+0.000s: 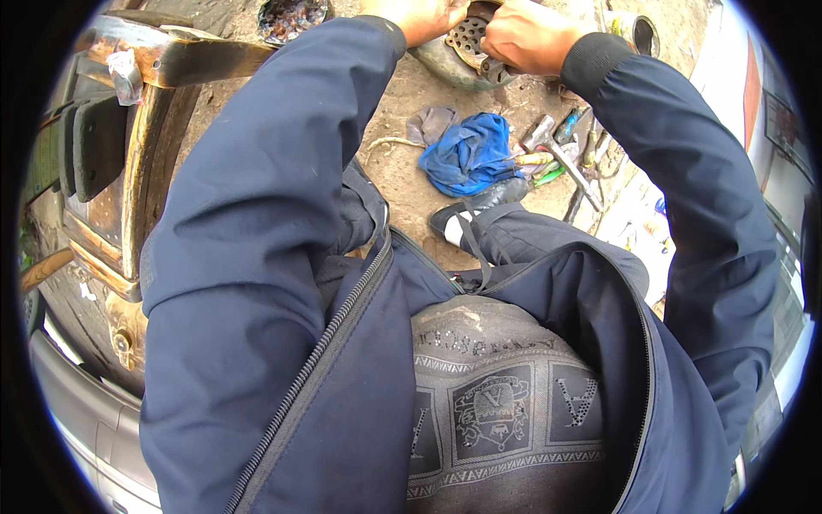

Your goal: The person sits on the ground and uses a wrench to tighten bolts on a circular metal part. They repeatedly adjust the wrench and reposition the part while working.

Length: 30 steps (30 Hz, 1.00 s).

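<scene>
My left hand [421,17] is at the top edge of the picture, partly cut off, its fingers curled together beside a perforated metal plate [469,41]. My right hand [533,38] is closed at the plate's right side, knuckles up. What either hand grips is hidden by the fingers. Beneath the plate sits a rounded, dull greenish metal body [445,68] on the dirt ground. A blue cloth [469,156] lies crumpled nearer to me, with a grey rag [431,125] against it.
Right of the cloth lie a hammer [572,171] and several other hand tools. A worn wooden chair-like frame [141,171] stands at left. A round container of small scraps [291,19] is at the top left, an open can [642,36] at the top right. My shoe [484,207] is close to the cloth.
</scene>
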Each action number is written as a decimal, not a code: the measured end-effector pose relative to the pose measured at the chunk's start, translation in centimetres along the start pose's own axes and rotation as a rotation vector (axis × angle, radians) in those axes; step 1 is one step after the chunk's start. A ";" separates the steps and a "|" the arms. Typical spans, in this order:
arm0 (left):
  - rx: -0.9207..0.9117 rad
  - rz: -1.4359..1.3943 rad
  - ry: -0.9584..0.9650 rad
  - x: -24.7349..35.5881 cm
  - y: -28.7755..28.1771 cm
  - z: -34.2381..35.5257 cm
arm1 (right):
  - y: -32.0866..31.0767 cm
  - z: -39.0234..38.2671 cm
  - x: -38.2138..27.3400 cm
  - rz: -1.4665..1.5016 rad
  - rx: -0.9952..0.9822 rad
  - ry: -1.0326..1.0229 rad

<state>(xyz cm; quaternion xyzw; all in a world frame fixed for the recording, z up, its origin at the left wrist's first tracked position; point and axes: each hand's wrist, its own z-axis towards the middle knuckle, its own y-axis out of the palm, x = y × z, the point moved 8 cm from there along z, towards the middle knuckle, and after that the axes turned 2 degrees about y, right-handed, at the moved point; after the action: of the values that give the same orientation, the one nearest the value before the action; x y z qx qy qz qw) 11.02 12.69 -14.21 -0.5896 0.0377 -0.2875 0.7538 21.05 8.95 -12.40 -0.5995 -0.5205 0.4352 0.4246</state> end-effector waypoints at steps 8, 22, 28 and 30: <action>-0.001 -0.080 -0.059 -0.5 0.3 -0.2 | 7.0 -6.8 3.3 0.508 -0.295 0.611; 0.036 -0.045 -0.029 -0.2 0.2 -0.2 | 13.0 -4.1 -11.9 2.146 1.014 1.737; 0.002 0.001 -0.043 -0.1 0.7 -0.2 | 8.0 -10.5 -7.4 1.307 0.363 1.490; 0.004 -0.021 -0.048 -0.3 0.9 -0.2 | 6.5 -11.0 -4.5 0.646 0.002 1.248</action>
<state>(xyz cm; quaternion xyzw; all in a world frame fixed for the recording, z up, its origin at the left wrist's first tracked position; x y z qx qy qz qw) 11.06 12.81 -15.14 -0.5954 0.0129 -0.2813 0.7525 32.94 3.21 -15.46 -0.8615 0.0248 0.1149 0.4939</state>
